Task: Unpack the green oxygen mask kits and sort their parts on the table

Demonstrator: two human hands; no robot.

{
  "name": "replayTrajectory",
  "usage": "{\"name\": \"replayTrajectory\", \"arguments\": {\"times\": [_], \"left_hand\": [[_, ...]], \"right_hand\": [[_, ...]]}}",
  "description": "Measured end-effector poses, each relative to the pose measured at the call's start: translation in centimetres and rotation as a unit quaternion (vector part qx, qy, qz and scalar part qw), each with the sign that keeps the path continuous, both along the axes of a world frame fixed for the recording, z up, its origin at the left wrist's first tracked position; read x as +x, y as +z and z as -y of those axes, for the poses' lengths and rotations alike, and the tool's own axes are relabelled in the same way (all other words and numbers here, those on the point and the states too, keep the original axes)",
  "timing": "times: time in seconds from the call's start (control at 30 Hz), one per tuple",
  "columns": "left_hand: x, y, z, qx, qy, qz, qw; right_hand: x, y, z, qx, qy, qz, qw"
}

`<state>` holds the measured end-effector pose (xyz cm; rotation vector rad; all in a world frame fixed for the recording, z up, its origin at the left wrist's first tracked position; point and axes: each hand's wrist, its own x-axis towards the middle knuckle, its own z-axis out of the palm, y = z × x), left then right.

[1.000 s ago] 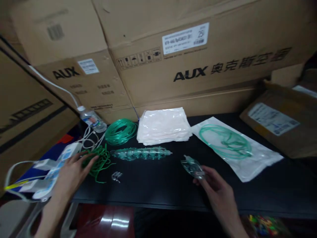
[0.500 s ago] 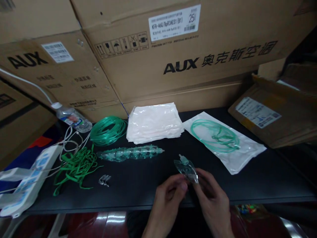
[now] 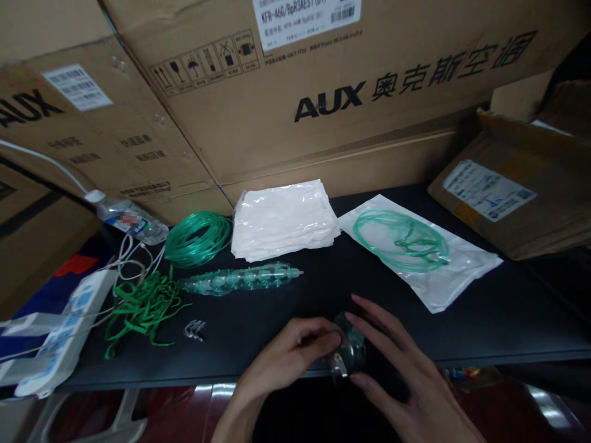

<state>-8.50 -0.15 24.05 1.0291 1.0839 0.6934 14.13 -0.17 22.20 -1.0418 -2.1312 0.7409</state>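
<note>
Left hand (image 3: 295, 352) angled inward, pinching a clear mask (image 3: 354, 348), right hand (image 3: 418, 378) curved, spread open beside it

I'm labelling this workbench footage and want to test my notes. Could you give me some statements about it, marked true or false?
1. The left hand grips a clear plastic piece. True.
2. The coil of green tubing lies right of the white stack. False: the coil of green tubing lies left of the white stack.
3. Small clear parts lie right of the tangled green straps. True.
4. The power strip is green. False: the power strip is mostly white.
5. The right hand has its fingers spread. True.
</note>
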Motion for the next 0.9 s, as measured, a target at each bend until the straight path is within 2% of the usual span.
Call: {"name": "replayTrajectory", "arguments": {"times": [0.1, 0.2, 0.3, 0.47, 0.6, 0.77, 0.9], "left_hand": [[-0.1, 0.3, -0.3, -0.001, -0.013, -0.02, 1.0], [0.2, 0.4, 0.0, -0.014, 0.051, -0.01, 0.999], [0.4, 0.5, 0.8, -0.037, 0.134, 0.025, 0.99], [0.2, 0.6, 2.1, -0.066, 0.159, 0.064, 0.983], [-0.3, 0.3, 2.4, -0.047, 0.163, 0.062, 0.984], [-0.4, -0.2, 2.2, -0.03, 0.169, 0.066, 0.983], [-0.2, -0.8, 2.0, -0.039, 0.187, 0.068, 0.979]], "right_hand": [[-0.4, -0.1, -0.4, -0.078, 0.051, 0.026, 0.995], [-0.9, -0.5, -0.6, -0.109, 0.029, -0.008, 0.994], [-1.4, -0.7, -0.9, -0.097, -0.017, -0.06, 0.993], [-2.0, -0.6, -1.4, -0.056, -0.052, -0.069, 0.995], [-2.4, -0.7, -1.2, -0.05, -0.031, -0.06, 0.996], [-2.1, -0.8, -0.8, -0.069, 0.036, 0.02, 0.997], [-2.1, -0.6, -0.6, -0.053, 0.04, 0.041, 0.997]]}}
